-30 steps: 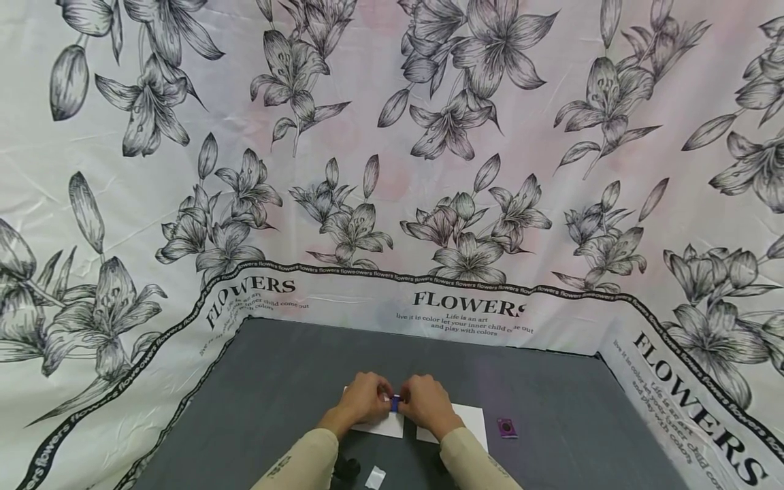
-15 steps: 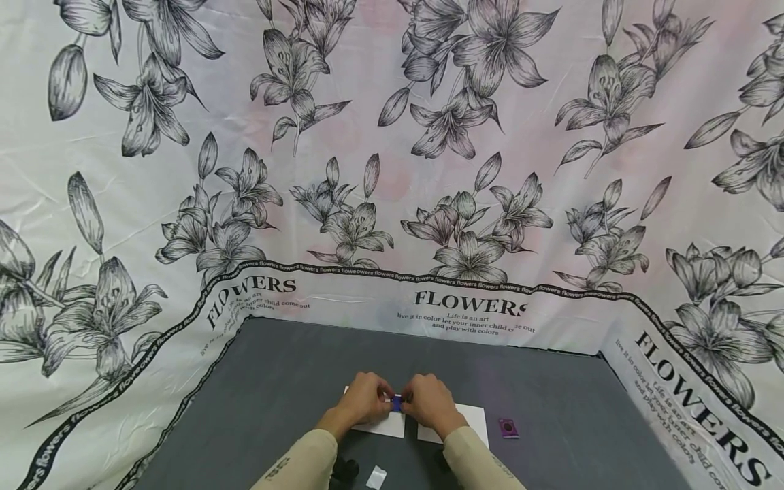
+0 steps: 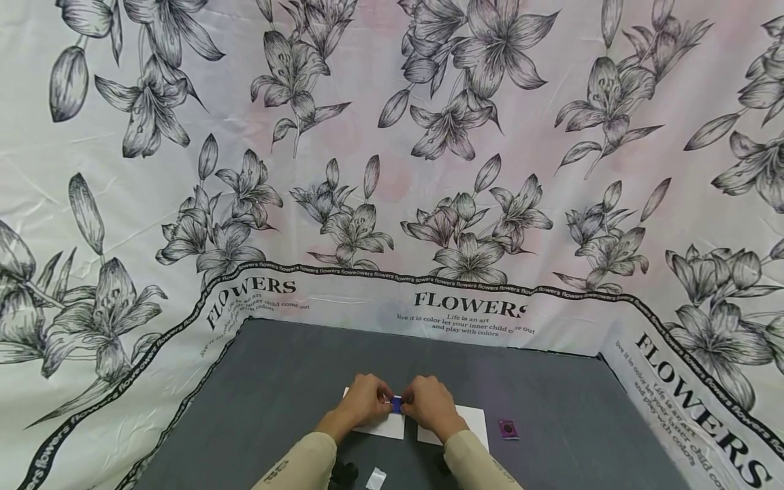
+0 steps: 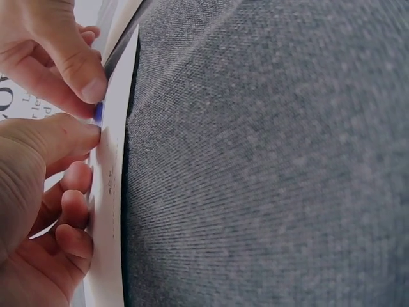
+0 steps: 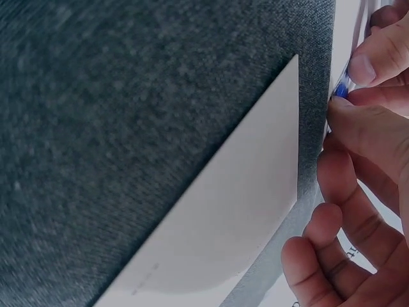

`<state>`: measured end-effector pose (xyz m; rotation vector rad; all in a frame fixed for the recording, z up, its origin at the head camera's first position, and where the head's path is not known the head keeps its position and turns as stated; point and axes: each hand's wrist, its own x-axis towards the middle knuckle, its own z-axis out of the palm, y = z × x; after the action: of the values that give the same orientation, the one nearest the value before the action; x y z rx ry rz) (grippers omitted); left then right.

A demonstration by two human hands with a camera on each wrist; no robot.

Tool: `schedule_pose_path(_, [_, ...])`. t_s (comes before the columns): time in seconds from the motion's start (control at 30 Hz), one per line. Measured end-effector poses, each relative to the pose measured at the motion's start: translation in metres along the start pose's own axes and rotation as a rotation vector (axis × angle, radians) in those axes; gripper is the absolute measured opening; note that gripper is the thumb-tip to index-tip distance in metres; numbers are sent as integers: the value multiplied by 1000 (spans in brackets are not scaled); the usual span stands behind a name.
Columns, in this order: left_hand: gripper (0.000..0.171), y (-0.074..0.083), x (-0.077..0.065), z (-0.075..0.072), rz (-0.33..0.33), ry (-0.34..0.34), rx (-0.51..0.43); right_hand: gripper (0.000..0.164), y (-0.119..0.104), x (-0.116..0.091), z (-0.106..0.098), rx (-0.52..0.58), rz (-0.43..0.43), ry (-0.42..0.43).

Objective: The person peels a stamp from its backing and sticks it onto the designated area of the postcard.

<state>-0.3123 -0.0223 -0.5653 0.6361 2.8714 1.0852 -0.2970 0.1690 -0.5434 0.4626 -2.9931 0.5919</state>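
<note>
Both hands meet over the grey cloth-covered surface in the head view. Between them is a small blue packet-like piece (image 3: 397, 405) with a pale top edge. My left hand (image 3: 366, 400) pinches its left side with thumb and forefinger, and my right hand (image 3: 429, 403) does the same on the right. A white card (image 3: 386, 429) lies under the left hand, another white card (image 3: 474, 420) under the right. Only a sliver of the blue piece (image 4: 98, 112) shows between the fingertips in the left wrist view. Fingers hide most of it in the right wrist view too.
A small purple packet (image 3: 508, 429) with a dark round mark lies right of the right-hand card. Nearer the front are a white scrap (image 3: 376, 478) and a black object (image 3: 345, 472) beside the left sleeve. A flower-printed curtain (image 3: 355, 299) encloses the back and sides.
Both hands stay in nearly the same place, pinching the blue piece throughout. It has shifted very slightly to the right and a little more of it shows between the fingers.
</note>
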Motion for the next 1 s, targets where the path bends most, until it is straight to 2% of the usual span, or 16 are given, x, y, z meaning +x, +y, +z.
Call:
schedule_pose_path(0.3, [10,-1,0,1,12,16,5,8,1,0,2,5,7,20])
schedule_pose_path(0.5, [10,-4,-1,1,76,41,-15,8,3,0,2,7,9,7])
schedule_pose_path(0.53, [9,-12,2,6,101,56,-4,8,3,1,2,8,9,4])
schedule_pose_path(0.6, [9,-16,4,8,112,57,-19,8,3,1,2,10,6,-4])
schedule_pose_path(0.73, [10,-36,14,22,120,47,-5,9,4,0,1,14,-8,-10])
schedule_pose_path(0.77, [11,-35,14,21,98,29,-17,9,4,0,1,17,-14,-10])
schedule_pose_path(0.83, [11,-43,18,27,103,27,1,11,5,0,1,27,-18,-13])
schedule_pose_path(0.87, [11,-42,17,26,104,26,-7,12,5,-1,0,33,-19,-16])
schedule_pose_path(1.0, [7,-41,15,24,144,44,-7,13,6,-1,0,57,-14,-23])
